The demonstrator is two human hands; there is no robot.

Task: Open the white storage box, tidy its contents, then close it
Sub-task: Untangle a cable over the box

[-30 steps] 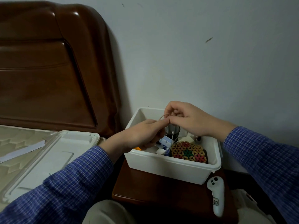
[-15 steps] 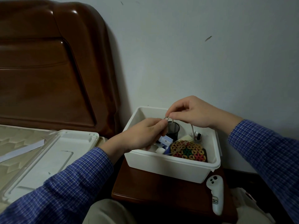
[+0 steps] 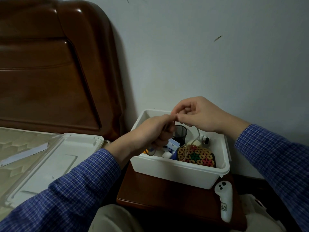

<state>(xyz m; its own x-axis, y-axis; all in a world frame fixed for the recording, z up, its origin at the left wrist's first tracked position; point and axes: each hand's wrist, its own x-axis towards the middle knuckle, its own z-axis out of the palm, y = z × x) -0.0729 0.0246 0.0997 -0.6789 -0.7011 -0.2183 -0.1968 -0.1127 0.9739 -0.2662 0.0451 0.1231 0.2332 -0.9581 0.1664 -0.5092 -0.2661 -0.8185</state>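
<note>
- The white storage box (image 3: 175, 171) sits open at lower centre of the frame, on a dark wooden counter (image 3: 150, 193) beside the wall.
- Its lid (image 3: 55, 158) lies apart at lower left, on the bed (image 3: 15, 139), next to a strip of paper (image 3: 25, 154).
- The left hand (image 3: 150, 133) hangs over the box's left half, its grip curled round a thin pale cord (image 3: 197, 136).
- The right hand (image 3: 199, 114) is above the box's rear edge; thumb and forefinger pinch the same cord, and the two hands' fingertips nearly meet.
- From the right hand the cord drops into the box and trails across a round mat (image 3: 195, 155) of coloured flower shapes at the box's right front.
- A black mesh cup (image 3: 181, 133) stands in the box behind the left hand; a small blue-and-white packet (image 3: 173, 146) lies just below that hand.
- A white handheld controller (image 3: 224, 198) lies on the counter at the box's right front corner.
- A brown headboard (image 3: 50, 64) fills the upper left.
</note>
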